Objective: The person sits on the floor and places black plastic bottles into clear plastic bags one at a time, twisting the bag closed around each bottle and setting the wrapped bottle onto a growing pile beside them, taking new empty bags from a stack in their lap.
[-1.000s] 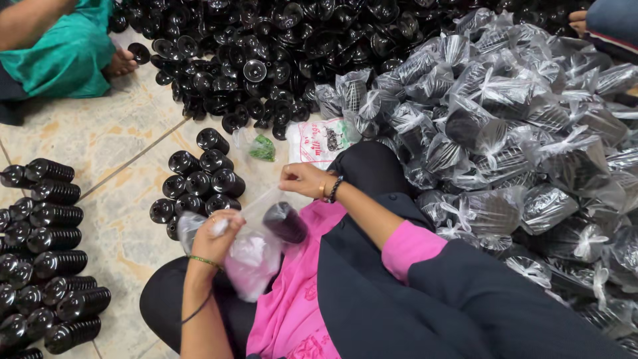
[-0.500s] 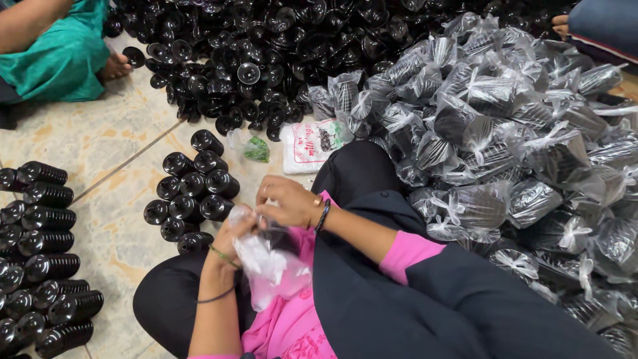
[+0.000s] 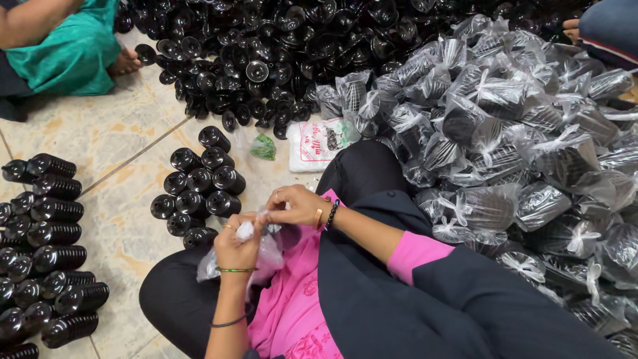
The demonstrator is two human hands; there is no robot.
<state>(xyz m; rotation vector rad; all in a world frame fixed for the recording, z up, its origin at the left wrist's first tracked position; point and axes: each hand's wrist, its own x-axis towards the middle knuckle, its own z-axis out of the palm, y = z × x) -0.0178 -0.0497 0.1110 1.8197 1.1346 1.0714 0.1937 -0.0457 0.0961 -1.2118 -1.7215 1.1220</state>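
Clear bag [image 3: 266, 256]: on my lap, at 6 o'clock of the frame, dark pieces inside.
Left hand [image 3: 238, 247]: I see it closed round the bag's gathered neck.
Right hand [image 3: 294, 205]: fingers pinching the neck, touching the left hand.
Black stacks [image 3: 196, 189]: on the floor at 11 o'clock from my hands.
Tied bags [image 3: 518, 146]: heaped at 2 o'clock.
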